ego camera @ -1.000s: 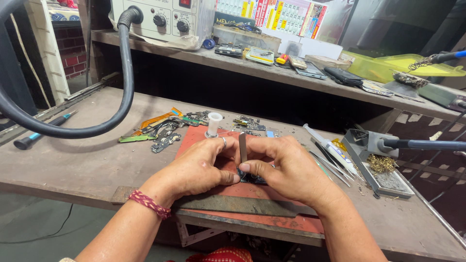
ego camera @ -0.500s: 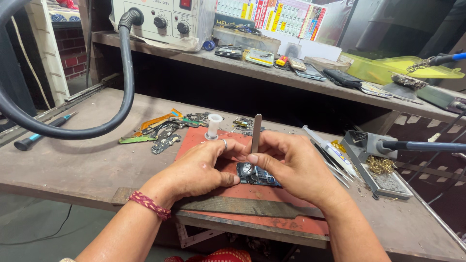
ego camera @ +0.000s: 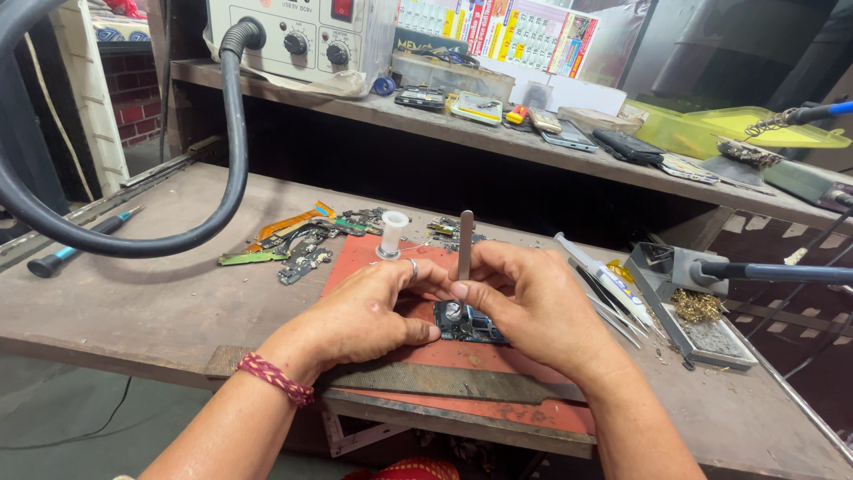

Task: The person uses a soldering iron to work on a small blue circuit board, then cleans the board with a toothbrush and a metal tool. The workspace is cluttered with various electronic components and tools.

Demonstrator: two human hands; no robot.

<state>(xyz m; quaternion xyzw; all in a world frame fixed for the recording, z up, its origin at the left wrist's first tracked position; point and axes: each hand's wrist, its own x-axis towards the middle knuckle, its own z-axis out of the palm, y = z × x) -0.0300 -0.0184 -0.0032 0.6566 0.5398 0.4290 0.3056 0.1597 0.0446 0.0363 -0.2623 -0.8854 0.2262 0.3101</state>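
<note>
One small circuit board point(ego camera: 471, 322) is held down on the red mat point(ego camera: 373, 258), near the front edge of the workbench point(ego camera: 133, 302). It is pinched by the left hand point(ego camera: 364, 316) with closed fingers. One metal tool point(ego camera: 465, 244) is gripped upright by the right hand point(ego camera: 533, 307), its tip touching the board. One white bottle point(ego camera: 392, 233) is seen at the mat's far edge.

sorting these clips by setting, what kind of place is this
Most likely a small electronics or phone repair bench. The hands work on a small circuit board, loose flex cables and board parts lie on the worktop, and a soldering iron stand sits beside them.
</note>
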